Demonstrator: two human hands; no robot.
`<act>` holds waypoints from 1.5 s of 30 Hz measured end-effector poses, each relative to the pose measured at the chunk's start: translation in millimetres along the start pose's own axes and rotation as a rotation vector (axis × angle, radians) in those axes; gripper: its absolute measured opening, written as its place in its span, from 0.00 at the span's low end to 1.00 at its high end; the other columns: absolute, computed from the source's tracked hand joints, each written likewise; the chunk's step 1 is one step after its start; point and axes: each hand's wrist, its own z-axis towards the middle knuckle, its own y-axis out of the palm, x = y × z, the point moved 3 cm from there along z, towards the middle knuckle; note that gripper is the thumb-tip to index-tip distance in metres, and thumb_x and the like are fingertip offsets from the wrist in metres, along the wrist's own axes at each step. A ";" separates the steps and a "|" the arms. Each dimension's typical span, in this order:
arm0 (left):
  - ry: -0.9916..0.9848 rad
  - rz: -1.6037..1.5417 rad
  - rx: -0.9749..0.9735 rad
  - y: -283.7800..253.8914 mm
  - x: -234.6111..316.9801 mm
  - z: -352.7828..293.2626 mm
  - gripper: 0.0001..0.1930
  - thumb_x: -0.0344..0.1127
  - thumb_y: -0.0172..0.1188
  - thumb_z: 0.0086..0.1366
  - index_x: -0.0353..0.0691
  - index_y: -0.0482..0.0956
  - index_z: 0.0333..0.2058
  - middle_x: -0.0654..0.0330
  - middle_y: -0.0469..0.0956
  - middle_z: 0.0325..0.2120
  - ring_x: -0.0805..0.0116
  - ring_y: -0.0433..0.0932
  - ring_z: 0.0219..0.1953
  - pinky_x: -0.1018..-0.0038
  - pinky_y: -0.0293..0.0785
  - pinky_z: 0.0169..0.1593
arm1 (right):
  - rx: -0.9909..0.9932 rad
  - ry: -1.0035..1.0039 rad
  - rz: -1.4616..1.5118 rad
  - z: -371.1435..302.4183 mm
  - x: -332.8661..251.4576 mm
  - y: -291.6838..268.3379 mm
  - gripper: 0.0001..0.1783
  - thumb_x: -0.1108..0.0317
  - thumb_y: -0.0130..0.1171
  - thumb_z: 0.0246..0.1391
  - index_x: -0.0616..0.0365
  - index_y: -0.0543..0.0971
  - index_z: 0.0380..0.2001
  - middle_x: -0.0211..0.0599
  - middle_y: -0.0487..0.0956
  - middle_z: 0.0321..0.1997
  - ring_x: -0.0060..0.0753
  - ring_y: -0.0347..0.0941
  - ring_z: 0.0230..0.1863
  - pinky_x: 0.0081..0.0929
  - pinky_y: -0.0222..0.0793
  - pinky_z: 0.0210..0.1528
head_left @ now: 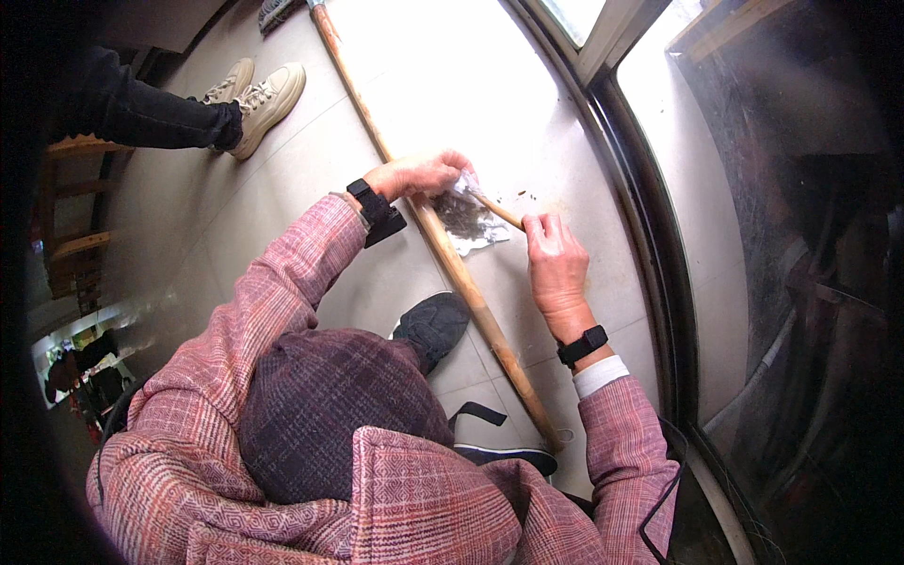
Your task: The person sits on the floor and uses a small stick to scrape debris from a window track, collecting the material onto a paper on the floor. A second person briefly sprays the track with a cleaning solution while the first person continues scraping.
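Observation:
My left hand is closed in a pinch on a crumpled white tissue, right by the far end of a thin wooden stick. The near end of that stick is gripped between the fingers of my right hand. Below the stick, a white sheet of paper lies on the floor, with a heap of dark grey dust or hair on it. A long wooden pole slants across the floor, passing under my left wrist.
A grey mop-like head shows at the pole's far end. Another person's light shoes stand at the far left. A dark-framed glass door runs along the right. Dark crumbs dot the tiles, and my dark shoe is beside the pole.

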 end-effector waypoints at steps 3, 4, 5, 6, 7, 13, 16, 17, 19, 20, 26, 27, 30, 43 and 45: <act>0.004 -0.004 0.007 -6.2 -13.6 4.0 0.15 0.26 0.46 0.60 0.36 0.80 0.41 0.68 0.77 0.29 0.80 0.72 0.30 0.82 0.70 0.36 | -0.006 0.005 -0.026 -1.4 2.3 2.6 0.12 0.72 0.59 0.51 0.50 0.78 0.40 0.30 0.74 0.34 0.32 0.74 0.34 0.30 0.72 0.33; -0.001 -0.011 0.005 -9.2 -19.3 4.9 0.15 0.26 0.46 0.60 0.35 0.80 0.41 0.67 0.78 0.31 0.79 0.73 0.32 0.82 0.71 0.38 | 0.008 -0.017 -0.030 -0.9 1.8 2.6 0.12 0.72 0.59 0.51 0.50 0.78 0.42 0.30 0.74 0.34 0.32 0.74 0.35 0.30 0.72 0.35; -0.019 -0.025 -0.007 -7.4 -15.1 5.3 0.15 0.26 0.46 0.60 0.35 0.80 0.42 0.67 0.79 0.31 0.78 0.73 0.33 0.81 0.72 0.39 | 0.019 -0.033 -0.040 -0.3 3.6 2.9 0.13 0.71 0.59 0.51 0.50 0.78 0.43 0.30 0.74 0.34 0.32 0.73 0.36 0.30 0.71 0.36; -0.037 -0.039 -0.019 -6.5 -10.5 5.6 0.15 0.26 0.46 0.60 0.35 0.80 0.42 0.66 0.79 0.32 0.78 0.74 0.34 0.80 0.72 0.41 | 0.031 -0.048 -0.050 -0.3 4.6 3.1 0.14 0.71 0.59 0.52 0.51 0.79 0.44 0.30 0.74 0.34 0.33 0.73 0.37 0.30 0.71 0.37; -0.056 -0.054 -0.030 -4.8 -6.4 5.6 0.15 0.26 0.46 0.61 0.35 0.80 0.42 0.65 0.79 0.32 0.77 0.74 0.35 0.79 0.73 0.42 | 0.020 -0.051 -0.061 -1.6 5.0 4.3 0.15 0.71 0.58 0.51 0.51 0.79 0.45 0.30 0.74 0.34 0.33 0.72 0.37 0.30 0.70 0.38; 0.041 -0.085 -0.107 -2.1 2.6 -0.6 0.14 0.27 0.47 0.63 0.36 0.80 0.43 0.64 0.79 0.36 0.76 0.74 0.39 0.77 0.72 0.48 | -0.014 -0.048 -0.072 -2.5 4.0 7.8 0.18 0.72 0.58 0.50 0.51 0.79 0.47 0.31 0.75 0.34 0.32 0.71 0.38 0.31 0.69 0.40; 0.027 -0.037 -0.080 -2.5 2.7 -3.1 0.13 0.35 0.50 0.68 0.37 0.80 0.44 0.64 0.79 0.37 0.75 0.74 0.40 0.77 0.71 0.49 | 0.011 -0.042 -0.089 -1.3 5.6 8.8 0.14 0.71 0.58 0.49 0.50 0.79 0.42 0.30 0.74 0.32 0.32 0.71 0.37 0.31 0.67 0.38; -0.007 -0.013 -0.008 -4.1 -0.9 -3.7 0.14 0.38 0.50 0.69 0.37 0.80 0.44 0.64 0.79 0.37 0.75 0.74 0.40 0.77 0.72 0.49 | 0.048 -0.055 -0.099 -0.6 4.6 8.8 0.11 0.70 0.57 0.49 0.50 0.78 0.38 0.29 0.73 0.31 0.31 0.70 0.35 0.30 0.66 0.37; -0.073 0.034 0.137 -6.3 -8.1 -5.8 0.16 0.44 0.50 0.71 0.39 0.80 0.44 0.64 0.79 0.37 0.75 0.74 0.40 0.76 0.72 0.48 | 0.079 -0.064 -0.104 0.9 2.2 8.2 0.07 0.69 0.57 0.48 0.50 0.78 0.33 0.29 0.72 0.29 0.31 0.70 0.34 0.30 0.65 0.35; -0.029 0.025 0.104 -3.7 -1.7 -5.5 0.17 0.45 0.50 0.71 0.39 0.81 0.44 0.64 0.79 0.37 0.75 0.74 0.39 0.77 0.72 0.48 | 0.072 -0.054 -0.109 1.2 3.3 7.2 0.07 0.69 0.57 0.48 0.50 0.77 0.33 0.28 0.72 0.29 0.30 0.70 0.34 0.30 0.65 0.35; -0.002 -0.171 0.125 -5.0 0.0 -7.2 0.15 0.43 0.49 0.72 0.41 0.81 0.40 0.64 0.79 0.34 0.76 0.74 0.34 0.79 0.73 0.41 | 0.071 -0.051 -0.104 4.5 0.4 2.9 0.06 0.70 0.58 0.47 0.50 0.77 0.32 0.28 0.72 0.29 0.30 0.70 0.33 0.30 0.65 0.35; -0.043 -0.187 0.131 -4.4 -0.3 -3.6 0.14 0.42 0.49 0.72 0.41 0.81 0.39 0.64 0.79 0.34 0.77 0.74 0.34 0.79 0.73 0.39 | 0.070 -0.051 -0.099 4.7 0.7 2.4 0.07 0.70 0.58 0.47 0.50 0.77 0.32 0.28 0.72 0.29 0.30 0.70 0.33 0.30 0.65 0.35; -0.099 -0.131 0.109 -10.2 -7.8 2.9 0.10 0.37 0.53 0.70 0.39 0.80 0.40 0.65 0.79 0.32 0.77 0.75 0.32 0.81 0.73 0.36 | 0.083 -0.055 -0.086 5.3 0.2 3.6 0.07 0.70 0.58 0.47 0.50 0.77 0.32 0.29 0.72 0.29 0.31 0.69 0.33 0.31 0.64 0.36; -0.041 -0.073 -0.069 1.5 16.6 -3.3 0.09 0.25 0.64 0.59 0.37 0.78 0.39 0.70 0.78 0.27 0.82 0.74 0.28 0.85 0.71 0.32 | 0.076 -0.044 -0.081 4.6 1.4 8.1 0.04 0.69 0.57 0.48 0.49 0.76 0.30 0.30 0.72 0.29 0.32 0.70 0.34 0.32 0.65 0.35; -0.026 -0.068 -0.090 -1.2 11.8 -4.1 0.09 0.25 0.64 0.59 0.38 0.78 0.39 0.70 0.78 0.27 0.82 0.74 0.28 0.85 0.71 0.32 | 0.069 -0.043 -0.053 4.4 -0.3 9.5 0.05 0.69 0.57 0.48 0.49 0.76 0.31 0.30 0.72 0.29 0.33 0.70 0.34 0.32 0.66 0.35</act>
